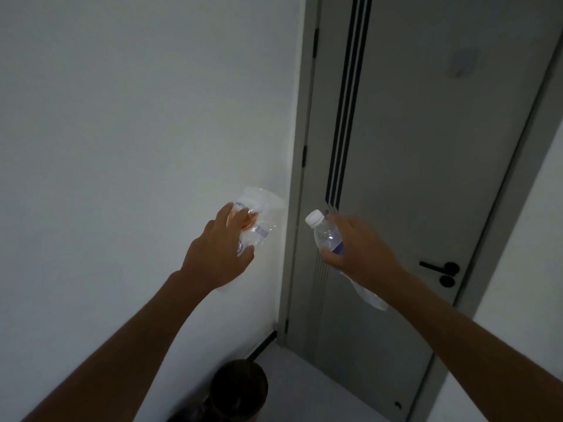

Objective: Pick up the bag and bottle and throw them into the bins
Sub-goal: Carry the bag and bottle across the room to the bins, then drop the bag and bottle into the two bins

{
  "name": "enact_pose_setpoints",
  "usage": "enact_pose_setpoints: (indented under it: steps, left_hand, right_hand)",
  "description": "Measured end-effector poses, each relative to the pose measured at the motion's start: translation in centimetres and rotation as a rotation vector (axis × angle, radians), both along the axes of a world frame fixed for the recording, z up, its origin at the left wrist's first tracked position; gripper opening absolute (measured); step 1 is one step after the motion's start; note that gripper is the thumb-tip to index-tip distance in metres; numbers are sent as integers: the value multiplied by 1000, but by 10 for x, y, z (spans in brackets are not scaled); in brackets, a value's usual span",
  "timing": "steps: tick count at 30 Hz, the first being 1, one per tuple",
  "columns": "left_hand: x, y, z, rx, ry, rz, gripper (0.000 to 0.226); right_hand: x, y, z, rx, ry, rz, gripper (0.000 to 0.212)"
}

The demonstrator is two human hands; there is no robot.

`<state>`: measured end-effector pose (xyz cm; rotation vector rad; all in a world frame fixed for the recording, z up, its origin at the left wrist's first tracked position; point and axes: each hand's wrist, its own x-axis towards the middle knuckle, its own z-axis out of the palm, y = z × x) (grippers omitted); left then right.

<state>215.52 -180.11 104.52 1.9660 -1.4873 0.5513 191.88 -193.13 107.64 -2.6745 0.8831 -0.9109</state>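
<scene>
My left hand [217, 254] is raised in front of the white wall and grips a clear plastic bag [259, 214] with printed labels and something orange inside. My right hand [356, 248] holds a clear plastic bottle [327, 236] with a white cap and a blue label, tilted with its cap pointing up and left. The bottle's lower end sticks out below my wrist. A dark round bin [239, 388] stands on the floor below my hands, against the wall. A second dark shape beside it at the bottom edge is too dim to make out.
A grey door [426, 147] with black vertical stripes and a black handle [438, 266] is shut straight ahead on the right. The white wall [122, 117] fills the left. Pale floor shows between the bin and the door.
</scene>
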Motion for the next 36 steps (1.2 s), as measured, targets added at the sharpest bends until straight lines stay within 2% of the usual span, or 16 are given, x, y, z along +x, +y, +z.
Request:
enact_pose_setpoints:
  steps: [11, 21, 27, 36]
  left_hand:
    - [106, -137, -17, 98, 15, 145, 74]
    - [168, -220, -12, 61, 4, 490, 73]
    - [170, -204, -23, 97, 39, 726, 75]
    - [154, -115, -38, 100, 73, 976, 77]
  right_hand:
    - [138, -179, -15, -6, -29, 129, 66]
    - [292, -327, 1, -56, 22, 476, 49]
    - [346, -340, -15, -64, 8, 677, 59]
    - [387, -286, -47, -52, 28, 845, 63]
